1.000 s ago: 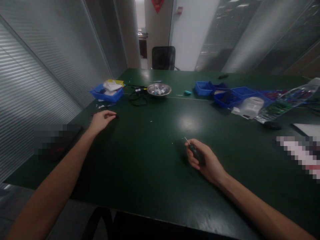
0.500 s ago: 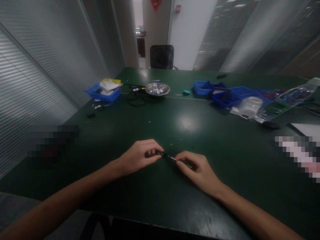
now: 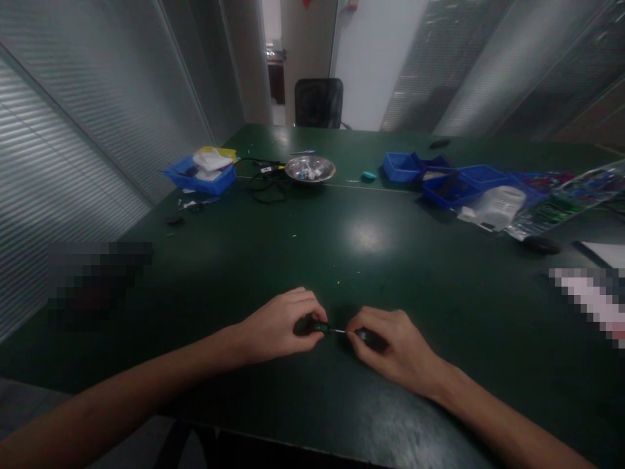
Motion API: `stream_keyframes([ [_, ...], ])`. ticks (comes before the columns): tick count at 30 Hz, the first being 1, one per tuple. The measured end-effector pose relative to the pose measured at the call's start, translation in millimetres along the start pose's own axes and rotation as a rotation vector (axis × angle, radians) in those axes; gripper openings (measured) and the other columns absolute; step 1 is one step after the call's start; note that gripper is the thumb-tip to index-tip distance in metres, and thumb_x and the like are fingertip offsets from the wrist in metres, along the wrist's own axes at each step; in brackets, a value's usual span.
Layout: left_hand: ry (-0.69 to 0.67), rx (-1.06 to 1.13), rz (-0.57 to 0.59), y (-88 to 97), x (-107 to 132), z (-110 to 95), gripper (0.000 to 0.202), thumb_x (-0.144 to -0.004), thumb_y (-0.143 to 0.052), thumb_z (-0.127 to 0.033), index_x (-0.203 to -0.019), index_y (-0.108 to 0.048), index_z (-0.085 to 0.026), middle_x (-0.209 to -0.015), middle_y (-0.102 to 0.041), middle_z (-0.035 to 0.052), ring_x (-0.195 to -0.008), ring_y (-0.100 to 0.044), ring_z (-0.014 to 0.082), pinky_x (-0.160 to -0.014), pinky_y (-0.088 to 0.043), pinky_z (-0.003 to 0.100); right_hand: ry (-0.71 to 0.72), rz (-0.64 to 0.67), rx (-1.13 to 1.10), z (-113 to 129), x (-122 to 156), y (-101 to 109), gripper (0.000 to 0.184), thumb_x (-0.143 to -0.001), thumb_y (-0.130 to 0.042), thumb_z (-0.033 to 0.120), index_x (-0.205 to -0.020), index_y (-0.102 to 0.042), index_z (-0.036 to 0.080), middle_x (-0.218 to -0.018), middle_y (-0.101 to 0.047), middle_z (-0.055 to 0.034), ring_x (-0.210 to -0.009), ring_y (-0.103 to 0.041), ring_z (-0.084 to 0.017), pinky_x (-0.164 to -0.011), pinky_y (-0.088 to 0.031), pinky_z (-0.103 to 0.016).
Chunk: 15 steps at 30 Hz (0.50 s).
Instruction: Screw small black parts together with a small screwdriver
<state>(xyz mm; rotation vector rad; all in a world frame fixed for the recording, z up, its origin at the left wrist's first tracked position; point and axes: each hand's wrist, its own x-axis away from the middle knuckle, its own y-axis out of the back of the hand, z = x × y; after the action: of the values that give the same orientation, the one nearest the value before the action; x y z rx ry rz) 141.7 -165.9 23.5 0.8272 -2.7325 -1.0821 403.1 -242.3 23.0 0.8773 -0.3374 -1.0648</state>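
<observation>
My left hand (image 3: 280, 327) is closed in a pinch on the dark green handle of what looks like a small screwdriver (image 3: 321, 327). Its thin metal shaft points right. At the shaft's far end, the thumb and forefinger of my right hand (image 3: 398, 348) press together on it. A dark patch lies inside the curl of the right fingers; whether it is an object or shadow I cannot tell. Both hands are low over the green table (image 3: 273, 260), near its front edge.
Ahead stand a metal bowl (image 3: 291, 174) with small white pieces, a black cable (image 3: 267, 200) and a teal object (image 3: 369, 176). A filled blue tray (image 3: 212, 185) is at the left. Blue bins (image 3: 403, 170) and clear plastic packaging (image 3: 561, 205) lie right. Tiny scraps dot the table.
Both hands have come slightly nearer to me and to the right. The shaft, slanting before, now lies almost level between them. The view has shifted a little.
</observation>
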Motion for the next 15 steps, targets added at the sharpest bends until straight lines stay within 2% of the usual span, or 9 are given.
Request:
stream_keyframes([
  [6, 0.003, -0.01, 0.013, -3.2, 0.8, 2.4, 0.015, -0.093, -0.067, -0.023, -0.107, -0.066, -0.02, -0.102, -0.066, 0.0045, -0.097, -0.059, 0.02, -0.086, -0.045, 0.033, 0.005, 0.017, 0.074, -1.0, -0.1, -4.6, 0.013, -0.097, -0.056, 0.02, -0.092, -0.068, 0.02, -0.078, -0.064, -0.0002, -0.062, -0.06, -0.013, -0.06, -0.039, -0.026],
  [15, -0.031, -0.06, 0.048, -1.9, -0.1, 0.2, 0.014, -0.096, -0.066, -0.027, -0.108, -0.066, -0.02, -0.102, -0.066, 0.0038, -0.097, -0.06, 0.0197, -0.09, -0.043, 0.034, 0.008, -0.014, 0.062, 5.4, -3.1, -4.7, 0.014, -0.097, -0.055, 0.02, -0.092, -0.069, 0.02, -0.077, -0.065, -0.0002, -0.061, -0.061, -0.012, -0.059, -0.04, -0.025],
])
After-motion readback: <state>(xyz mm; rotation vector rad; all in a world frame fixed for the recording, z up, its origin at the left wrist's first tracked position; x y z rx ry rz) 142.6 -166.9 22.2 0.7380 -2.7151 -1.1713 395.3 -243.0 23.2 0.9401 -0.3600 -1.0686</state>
